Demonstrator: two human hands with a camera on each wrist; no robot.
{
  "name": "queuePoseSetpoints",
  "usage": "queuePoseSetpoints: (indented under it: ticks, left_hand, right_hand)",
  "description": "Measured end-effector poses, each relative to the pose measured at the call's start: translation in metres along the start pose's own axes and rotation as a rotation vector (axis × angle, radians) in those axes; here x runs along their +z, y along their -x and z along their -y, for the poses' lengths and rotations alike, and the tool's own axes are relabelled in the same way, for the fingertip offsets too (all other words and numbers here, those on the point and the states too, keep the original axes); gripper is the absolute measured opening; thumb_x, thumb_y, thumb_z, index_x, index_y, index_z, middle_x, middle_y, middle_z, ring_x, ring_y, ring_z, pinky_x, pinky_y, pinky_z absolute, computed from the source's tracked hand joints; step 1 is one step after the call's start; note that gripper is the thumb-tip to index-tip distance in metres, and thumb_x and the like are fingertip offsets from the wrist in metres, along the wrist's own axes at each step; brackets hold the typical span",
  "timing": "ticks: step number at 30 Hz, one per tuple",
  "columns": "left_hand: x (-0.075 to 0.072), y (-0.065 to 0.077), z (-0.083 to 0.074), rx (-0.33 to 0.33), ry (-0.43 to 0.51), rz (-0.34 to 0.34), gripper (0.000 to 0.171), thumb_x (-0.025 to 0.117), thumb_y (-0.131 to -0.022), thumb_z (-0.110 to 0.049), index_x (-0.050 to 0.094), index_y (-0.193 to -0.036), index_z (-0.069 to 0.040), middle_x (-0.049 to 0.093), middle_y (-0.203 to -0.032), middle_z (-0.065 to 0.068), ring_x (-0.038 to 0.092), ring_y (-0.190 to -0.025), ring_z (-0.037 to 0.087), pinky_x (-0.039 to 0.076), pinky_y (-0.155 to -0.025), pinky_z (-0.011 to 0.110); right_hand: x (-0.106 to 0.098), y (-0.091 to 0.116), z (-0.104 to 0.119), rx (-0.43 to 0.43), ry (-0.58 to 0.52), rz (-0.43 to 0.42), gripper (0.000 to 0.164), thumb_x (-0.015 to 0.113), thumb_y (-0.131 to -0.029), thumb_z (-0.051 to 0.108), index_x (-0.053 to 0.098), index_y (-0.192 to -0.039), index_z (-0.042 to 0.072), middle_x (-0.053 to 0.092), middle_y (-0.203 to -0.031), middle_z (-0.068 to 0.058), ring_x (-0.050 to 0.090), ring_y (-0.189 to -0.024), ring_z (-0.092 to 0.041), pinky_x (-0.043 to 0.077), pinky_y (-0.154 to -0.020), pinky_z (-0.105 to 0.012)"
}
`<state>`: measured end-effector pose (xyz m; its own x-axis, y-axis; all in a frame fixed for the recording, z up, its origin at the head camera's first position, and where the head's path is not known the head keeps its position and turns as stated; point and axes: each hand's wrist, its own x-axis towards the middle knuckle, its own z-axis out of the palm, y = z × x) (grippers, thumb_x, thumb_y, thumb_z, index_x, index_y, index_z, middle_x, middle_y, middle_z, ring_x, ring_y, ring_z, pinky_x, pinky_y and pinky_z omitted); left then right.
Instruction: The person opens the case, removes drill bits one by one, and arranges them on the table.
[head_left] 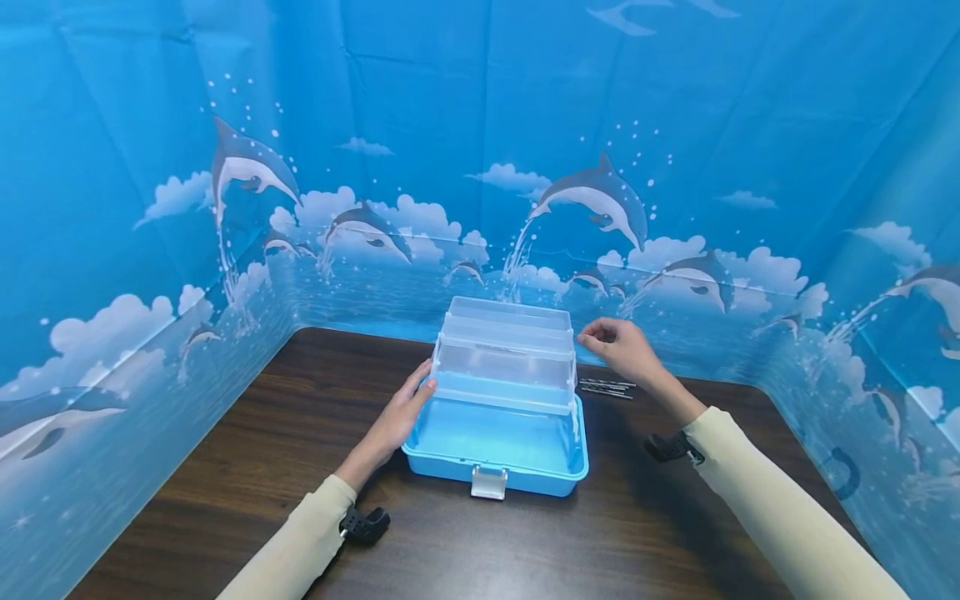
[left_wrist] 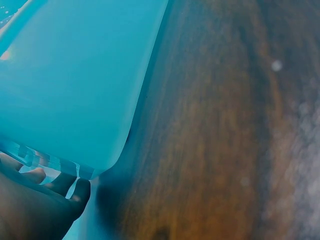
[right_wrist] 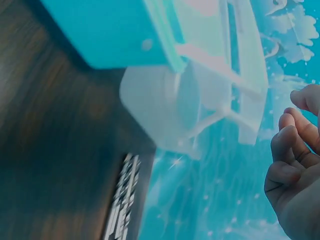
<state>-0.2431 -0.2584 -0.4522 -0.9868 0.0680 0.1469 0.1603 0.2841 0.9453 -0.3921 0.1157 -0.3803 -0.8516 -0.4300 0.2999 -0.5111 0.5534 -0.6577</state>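
Observation:
A light blue toolbox stands raised on the table, its clear tiered trays unfolded above the base. Against the left side of the trays rests my left hand, fingers fairly straight; in the left wrist view its fingertips touch the box near a corner. A thin dark sliver, too small to identify, shows in an upper tray. My right hand hovers just right of the upper trays, fingers loosely bent, with nothing visible between them in the right wrist view. Several metal drill bits lie below it, beside the box.
The dark wooden table carries the box near its back edge. A blue curtain printed with dolphins and clouds hangs close behind and along both sides. The silver latch hangs at the toolbox's front.

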Motion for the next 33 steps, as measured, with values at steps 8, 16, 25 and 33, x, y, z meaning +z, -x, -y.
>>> queuePoseSetpoints:
  ticks: [8, 16, 25, 33]
  left_hand:
    - [-0.001, -0.002, -0.003, 0.013, 0.008, -0.011, 0.06, 0.04, -0.112, -0.03, 0.019, -0.162, -0.004, 0.012, -0.169, 0.013, 0.009, -0.153, 0.037, 0.012, -0.116, 0.065]
    - [-0.003, -0.004, -0.004, 0.01, 0.001, -0.016, 0.06, 0.04, -0.112, -0.032, 0.02, -0.162, -0.005, 0.012, -0.169, 0.012, 0.01, -0.152, 0.037, 0.013, -0.115, 0.066]
    - [0.0, -0.001, 0.0, -0.003, -0.01, -0.02, 0.06, 0.04, -0.113, -0.032, 0.02, -0.162, -0.005, 0.012, -0.169, 0.013, 0.011, -0.152, 0.037, 0.013, -0.115, 0.066]
    - [0.001, -0.017, 0.035, 0.007, -0.003, -0.027, 0.062, 0.04, -0.111, -0.04, 0.02, -0.163, -0.012, 0.011, -0.169, 0.008, 0.008, -0.153, 0.034, 0.01, -0.116, 0.064]
  right_hand:
    - [0.009, -0.02, 0.025, -0.098, 0.0, 0.014, 0.024, 0.068, -0.101, 0.032, 0.071, -0.11, 0.009, 0.067, -0.092, -0.006, 0.058, -0.077, -0.026, 0.047, -0.066, -0.041]
    - [0.025, -0.042, 0.037, -0.163, 0.125, 0.1, 0.013, 0.067, -0.102, 0.02, 0.071, -0.109, 0.009, 0.065, -0.088, -0.003, 0.056, -0.069, -0.022, 0.048, -0.061, -0.039]
    - [0.038, -0.062, 0.044, -0.189, 0.183, 0.288, 0.012, 0.07, -0.1, 0.019, 0.074, -0.106, 0.01, 0.066, -0.088, -0.002, 0.057, -0.076, -0.02, 0.048, -0.066, -0.038]
    - [0.046, -0.07, 0.047, -0.154, 0.172, 0.377, 0.01, 0.068, -0.101, 0.019, 0.075, -0.101, 0.012, 0.069, -0.091, 0.0, 0.061, -0.081, -0.021, 0.051, -0.071, -0.038]
